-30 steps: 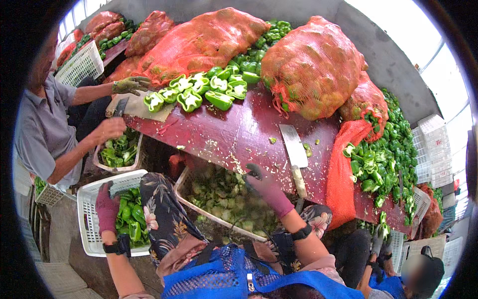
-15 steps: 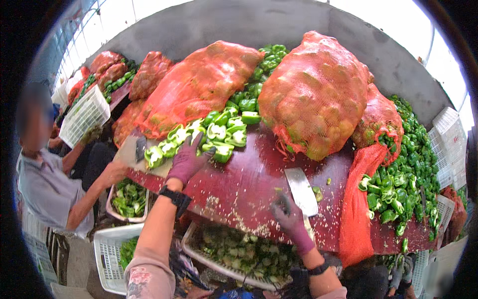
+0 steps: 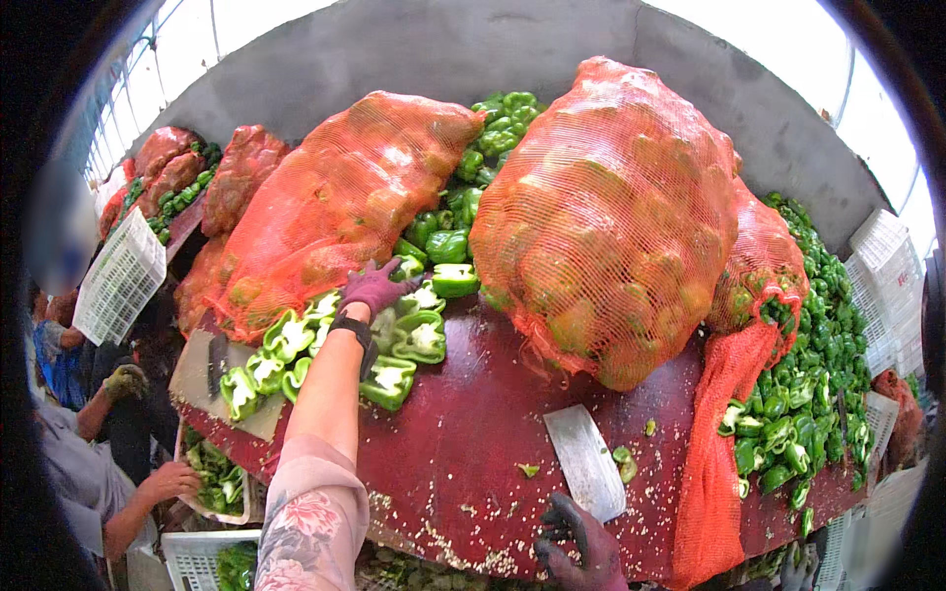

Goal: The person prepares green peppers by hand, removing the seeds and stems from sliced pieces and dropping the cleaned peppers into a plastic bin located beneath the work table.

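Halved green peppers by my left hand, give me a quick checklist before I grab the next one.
1. Left hand on the halved green peppers: ok, fingers rest on the pile.
2. Left grip closed on a pepper: cannot tell.
3. Right hand at the cleaver: ok, by its near end, blade flat on the red tabletop.
4. Cutting space by the blade: not ok, seeds and scraps lie there.
5. Orange mesh sacks: ok, resting behind the pile.

Left hand [image 3: 375,287] reaches halved green peppers [image 3: 394,345]; right hand [image 3: 576,542] grips cleaver [image 3: 587,461].
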`<control>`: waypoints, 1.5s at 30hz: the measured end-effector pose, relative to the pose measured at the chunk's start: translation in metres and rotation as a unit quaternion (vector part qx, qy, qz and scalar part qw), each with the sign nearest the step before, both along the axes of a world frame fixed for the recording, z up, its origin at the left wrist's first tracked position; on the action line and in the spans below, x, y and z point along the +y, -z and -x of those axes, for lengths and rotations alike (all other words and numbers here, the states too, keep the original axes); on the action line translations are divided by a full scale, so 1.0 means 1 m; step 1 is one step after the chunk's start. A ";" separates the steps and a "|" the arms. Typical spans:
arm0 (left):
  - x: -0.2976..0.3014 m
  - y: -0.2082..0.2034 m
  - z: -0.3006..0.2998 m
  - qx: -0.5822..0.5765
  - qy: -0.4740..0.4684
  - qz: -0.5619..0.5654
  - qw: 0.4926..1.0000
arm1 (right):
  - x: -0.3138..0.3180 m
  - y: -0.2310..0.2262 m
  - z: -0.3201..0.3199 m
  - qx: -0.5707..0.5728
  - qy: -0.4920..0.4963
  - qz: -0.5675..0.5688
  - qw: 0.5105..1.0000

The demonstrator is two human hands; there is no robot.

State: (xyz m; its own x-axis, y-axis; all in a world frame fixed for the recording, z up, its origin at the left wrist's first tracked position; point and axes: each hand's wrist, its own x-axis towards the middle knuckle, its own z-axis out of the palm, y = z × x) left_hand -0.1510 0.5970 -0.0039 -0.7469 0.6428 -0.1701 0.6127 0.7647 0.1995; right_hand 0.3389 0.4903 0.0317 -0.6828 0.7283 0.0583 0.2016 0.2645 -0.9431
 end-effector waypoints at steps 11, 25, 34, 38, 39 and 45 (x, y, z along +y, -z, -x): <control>0.016 0.018 0.015 0.011 0.062 0.024 0.998 | 0.016 0.005 0.014 -0.037 0.024 -0.060 0.997; -0.076 -0.007 -0.152 0.001 0.252 0.072 0.965 | 0.007 -0.017 0.000 -0.009 0.019 0.019 1.000; 0.024 -0.006 -0.104 0.119 0.258 -0.132 0.950 | 0.011 -0.015 -0.005 0.011 0.035 -0.042 0.998; 0.078 0.030 -0.064 0.078 0.175 -0.017 0.981 | 0.012 -0.012 -0.004 -0.015 0.038 -0.068 0.997; 0.083 0.043 -0.054 0.063 0.155 0.025 0.986 | 0.011 -0.013 -0.003 -0.030 0.045 0.004 0.999; 0.067 0.043 -0.058 0.074 0.261 -0.075 0.960 | 0.027 0.014 -0.002 0.002 0.040 -0.102 0.994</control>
